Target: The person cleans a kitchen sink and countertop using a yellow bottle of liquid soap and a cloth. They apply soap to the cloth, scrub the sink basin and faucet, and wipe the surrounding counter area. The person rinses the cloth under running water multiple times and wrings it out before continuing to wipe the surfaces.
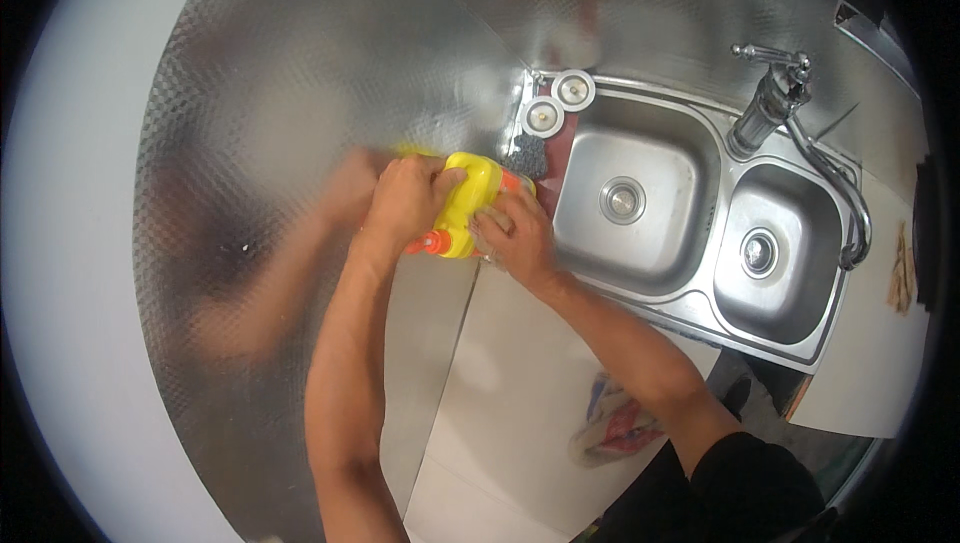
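A yellow plastic bottle (458,205) with an orange cap is tilted between my hands, left of the sink. Its cap points toward the lower left, and orange shows on its far right side. Closed on the bottle's left side, my left hand (405,196) has its thumb lying on the yellow plastic. From the right, my right hand (522,243) grips the bottle's lower side with bent fingers. Part of the bottle is covered by my hands.
A steel double sink (660,108) with a chrome faucet (765,108) is on the right. Two strainers (558,103) and a dark scouring pad (527,157) sit beside the larger basin. Shiny metal sheeting (270,123) covers the left wall. A patterned bag (615,428) is below my right forearm.
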The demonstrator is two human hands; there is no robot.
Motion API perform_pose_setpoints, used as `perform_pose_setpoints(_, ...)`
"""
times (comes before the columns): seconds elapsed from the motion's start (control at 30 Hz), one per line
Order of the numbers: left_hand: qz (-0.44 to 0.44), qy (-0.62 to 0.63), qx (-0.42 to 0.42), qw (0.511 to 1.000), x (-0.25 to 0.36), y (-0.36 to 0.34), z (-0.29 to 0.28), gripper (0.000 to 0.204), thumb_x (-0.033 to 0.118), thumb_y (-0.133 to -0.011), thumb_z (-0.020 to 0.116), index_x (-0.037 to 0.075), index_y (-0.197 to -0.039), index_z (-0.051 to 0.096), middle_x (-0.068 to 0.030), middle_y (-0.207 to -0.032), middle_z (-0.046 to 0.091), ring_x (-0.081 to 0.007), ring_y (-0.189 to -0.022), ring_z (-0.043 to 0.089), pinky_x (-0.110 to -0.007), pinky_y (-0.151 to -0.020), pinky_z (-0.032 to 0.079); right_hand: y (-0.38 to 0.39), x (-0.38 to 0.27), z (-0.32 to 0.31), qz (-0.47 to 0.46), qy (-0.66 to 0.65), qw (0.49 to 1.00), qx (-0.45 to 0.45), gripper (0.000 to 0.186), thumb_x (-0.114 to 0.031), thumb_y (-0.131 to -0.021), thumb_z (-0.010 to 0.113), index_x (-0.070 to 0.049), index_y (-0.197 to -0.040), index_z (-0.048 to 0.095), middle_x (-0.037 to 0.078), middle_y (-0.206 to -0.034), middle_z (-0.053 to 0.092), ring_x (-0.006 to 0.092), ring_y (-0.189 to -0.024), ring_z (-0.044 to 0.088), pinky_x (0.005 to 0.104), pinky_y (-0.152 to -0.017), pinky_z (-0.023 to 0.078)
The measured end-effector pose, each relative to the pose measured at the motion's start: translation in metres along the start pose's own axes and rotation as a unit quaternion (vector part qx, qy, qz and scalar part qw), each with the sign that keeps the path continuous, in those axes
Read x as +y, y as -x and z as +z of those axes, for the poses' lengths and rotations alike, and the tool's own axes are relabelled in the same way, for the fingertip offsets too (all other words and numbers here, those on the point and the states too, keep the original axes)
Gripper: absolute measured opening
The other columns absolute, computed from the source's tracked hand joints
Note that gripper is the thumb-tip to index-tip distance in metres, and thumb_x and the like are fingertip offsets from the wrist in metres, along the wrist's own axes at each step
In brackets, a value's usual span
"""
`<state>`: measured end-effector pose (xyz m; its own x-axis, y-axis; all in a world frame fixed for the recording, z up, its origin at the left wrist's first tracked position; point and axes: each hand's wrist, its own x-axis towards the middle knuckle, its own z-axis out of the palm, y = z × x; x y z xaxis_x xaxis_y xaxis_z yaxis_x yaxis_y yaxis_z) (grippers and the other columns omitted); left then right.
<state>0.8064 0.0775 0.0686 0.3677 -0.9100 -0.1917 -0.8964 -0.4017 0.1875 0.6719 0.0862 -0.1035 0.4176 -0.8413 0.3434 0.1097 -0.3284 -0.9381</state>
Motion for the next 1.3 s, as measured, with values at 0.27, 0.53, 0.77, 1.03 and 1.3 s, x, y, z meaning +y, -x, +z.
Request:
perform_pose_setpoints(0.27,-0.014,-0.019,-0.002,1.0,0.003,-0.001,0.0,0.034,0.029,-0.093,0.065,-0.003,-0.09,0.073,-0.0267,-0.081,0.067,-0.0448,-0.079,0.066,-0.051,-0.076,0.051,-0.006,-0.001,-0.003,-0.041,0.008,0.999,0.002,0.023,-0.019,-0.085,0.076,-0.007,-0.099,0.064,0.008,-0.097,0.059,0.0295,-0.093,0.064,0.0418,-0.072,0.056)
perform_pose_setpoints(0.53,-0.009,-0.028,0.009,1.0,0.004,-0.002,0.002,0.036,0.031,-0.094,0.065,-0.004,-0.087,0.072,-0.0268,-0.08,0.067,-0.0452,-0.079,0.066,-0.052,-0.076,0.051,-0.007,0.01,0.0,0.072,-0.053,0.995,0.032,0.016,-0.015,-0.085,0.073,-0.004,-0.089,0.062,0.011,-0.092,0.058,0.033,-0.094,0.063,0.0446,-0.075,0.053)
perform_pose_setpoints(0.77,-0.019,-0.019,0.0,1.0,0.009,-0.003,0.002,0.036,0.03,-0.094,0.065,-0.004,-0.084,0.071,-0.0269,-0.078,0.066,-0.0451,-0.076,0.065,-0.053,-0.074,0.05,0.0,0.004,-0.003,0.043,-0.07,0.996,0.028,0.015,-0.016,-0.087,0.07,-0.003,-0.089,0.063,0.015,-0.094,0.061,0.0365,-0.09,0.062,0.0453,-0.078,0.05)
perform_pose_setpoints(1.03,0.018,-0.034,0.016,0.999,0.004,-0.005,0.0,0.036,0.029,-0.095,0.064,-0.004,-0.084,0.071,-0.0269,-0.076,0.066,-0.045,-0.075,0.065,-0.053,-0.072,0.05,-0.007,0.02,0.0,-0.013,-0.061,0.997,0.044,0.014,-0.013,-0.087,0.071,-0.003,-0.091,0.061,0.015,-0.095,0.061,0.0356,-0.089,0.063,0.0444,-0.077,0.051)
perform_pose_setpoints(1.3,-0.007,-0.022,-0.004,1.0,0.011,-0.002,-0.001,0.037,0.029,-0.096,0.063,-0.003,-0.081,0.071,-0.0264,-0.076,0.066,-0.0449,-0.074,0.066,-0.053,-0.072,0.051,-0.045,-0.011,-0.004,-0.039,-0.005,0.997,0.06,0.027,-0.017,-0.085,0.075,-0.002,-0.097,0.056,0.016,-0.093,0.058,0.0392,-0.088,0.062,0.0471,-0.077,0.051)
